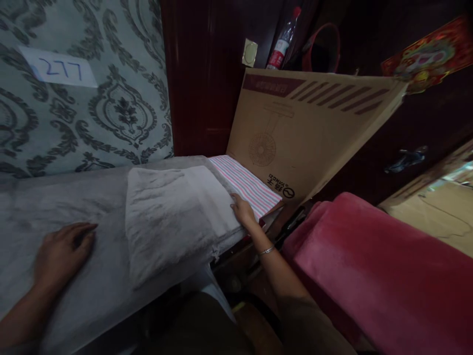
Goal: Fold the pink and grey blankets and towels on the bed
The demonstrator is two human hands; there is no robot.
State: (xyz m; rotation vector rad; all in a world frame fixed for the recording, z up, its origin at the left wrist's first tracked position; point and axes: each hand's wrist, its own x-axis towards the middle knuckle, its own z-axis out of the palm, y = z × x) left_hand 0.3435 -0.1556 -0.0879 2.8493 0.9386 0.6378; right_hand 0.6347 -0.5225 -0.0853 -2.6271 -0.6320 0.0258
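1. Folded grey cloth (173, 217) (count: 1) lies on the grey cover (107, 276), between the two hands and nearer the right.
2. Right hand (244, 211): at the cloth's right edge, fingers bent, tips touching it. Cannot tell whether the edge is pinched or merely pressed. Bracelet (266, 250) on this wrist, count 1.
3. Left hand (65, 249): on the grey cover, well apart from the cloth; fingers loosely curved, thumb apart from them, nothing seen in the grasp.
4. Striped cloth (246, 182) (1), pink, white and grey, lies just beyond the right hand, by the foot of the cardboard box (299, 128).
5. Box: 1, tilted, fan drawing on its face; contents hidden.
6. Bottle (283, 42): 1, red-capped, clear, tilted, partly behind the box's top edge; liquid level unclear.
7. Red padded piece (377, 266): 1, right of the right arm.
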